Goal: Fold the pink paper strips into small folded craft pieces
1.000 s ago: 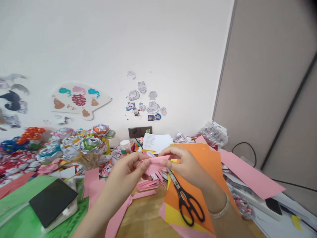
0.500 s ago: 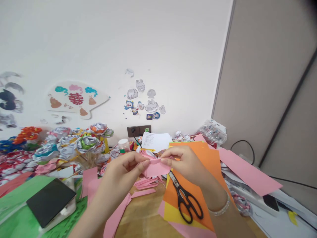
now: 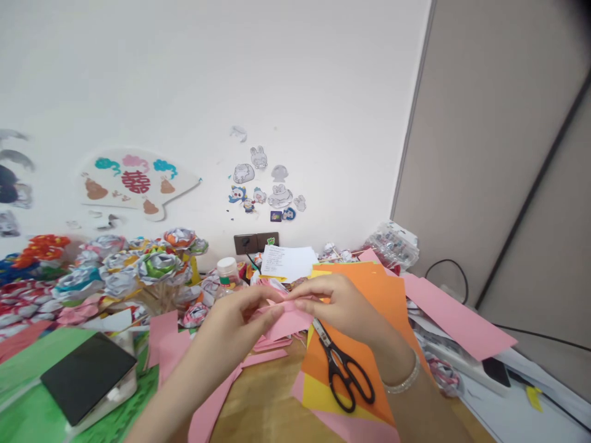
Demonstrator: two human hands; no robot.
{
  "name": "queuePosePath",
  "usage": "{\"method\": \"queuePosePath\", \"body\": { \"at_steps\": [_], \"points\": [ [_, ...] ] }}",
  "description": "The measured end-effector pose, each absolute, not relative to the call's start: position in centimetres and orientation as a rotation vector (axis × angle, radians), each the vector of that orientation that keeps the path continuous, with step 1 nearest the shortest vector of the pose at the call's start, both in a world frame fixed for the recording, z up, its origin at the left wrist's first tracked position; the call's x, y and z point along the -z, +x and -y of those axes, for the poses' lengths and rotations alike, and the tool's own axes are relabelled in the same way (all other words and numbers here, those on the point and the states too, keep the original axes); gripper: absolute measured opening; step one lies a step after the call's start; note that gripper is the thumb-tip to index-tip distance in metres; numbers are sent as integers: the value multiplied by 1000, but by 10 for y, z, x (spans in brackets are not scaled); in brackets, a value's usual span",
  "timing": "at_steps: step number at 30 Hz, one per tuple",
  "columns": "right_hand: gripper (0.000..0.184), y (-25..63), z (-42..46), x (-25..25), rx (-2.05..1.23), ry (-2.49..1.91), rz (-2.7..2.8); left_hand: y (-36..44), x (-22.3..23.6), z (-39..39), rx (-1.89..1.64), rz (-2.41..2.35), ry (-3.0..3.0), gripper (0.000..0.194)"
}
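Pink flat paper piece (image 3: 292, 323) at frame centre

Left hand (image 3: 247, 312) and right hand (image 3: 336, 306) are pinching its upper edge; keeping both grips level should help that edge stay straight. Black-handled metal scissors (image 3: 338, 358) are lying on orange paper (image 3: 388, 307), lower right; pink paper strips (image 3: 265, 357) are crowding the wooden bench (image 3: 258, 397), lower centre.
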State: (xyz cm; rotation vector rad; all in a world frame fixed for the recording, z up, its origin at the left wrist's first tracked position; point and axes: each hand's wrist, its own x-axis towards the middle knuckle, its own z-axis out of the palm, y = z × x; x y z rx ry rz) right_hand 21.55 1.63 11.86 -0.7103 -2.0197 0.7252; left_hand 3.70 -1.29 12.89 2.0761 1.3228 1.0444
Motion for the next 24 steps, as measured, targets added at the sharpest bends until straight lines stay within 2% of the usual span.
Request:
{"method": "queuePosePath", "body": {
  "at_steps": [4, 13, 18, 24],
  "points": [
    [19, 212, -18, -116, -690, -716, 2081, 37, -128, 11, -1048, -1379, 2190, 24],
    [29, 220, -21, -116, -615, -612, 2180, 18, -127, 9, -1032, -1197, 2017, 19],
    [32, 228, -18, -121, -613, -617, 2224, 18, -123, 10, -1055, -1135, 1942, 33],
    [34, 230, -21, -119, -728, -657, 2226, 16, -123, 13, -948, -1124, 1990, 35]
  ]
}}
